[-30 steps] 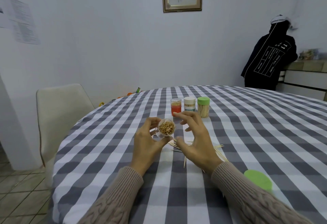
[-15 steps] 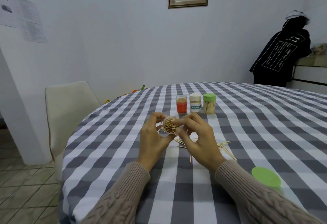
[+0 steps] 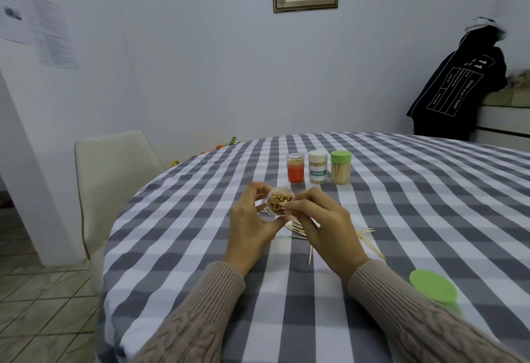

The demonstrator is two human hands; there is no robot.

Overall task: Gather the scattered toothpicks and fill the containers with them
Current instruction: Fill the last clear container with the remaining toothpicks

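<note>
My left hand (image 3: 251,226) grips a small clear container (image 3: 279,203), tilted so its open mouth faces me and shows it packed with toothpicks. The fingertips of my right hand (image 3: 324,226) pinch toothpicks at the container's mouth. Loose toothpicks (image 3: 368,237) lie scattered on the checked tablecloth under and to the right of my hands. A green lid (image 3: 433,289) lies flat on the cloth by my right sleeve.
Three closed toothpick containers stand in a row behind my hands: an orange one (image 3: 295,167), a white labelled one (image 3: 317,167) and a green-capped one (image 3: 340,167). A white chair (image 3: 111,179) stands at the table's left edge. A dark jacket (image 3: 456,87) hangs at the far right.
My right fingertips have moved from beside the container onto its mouth. The head camera has shifted left, so everything sits further right in view.
</note>
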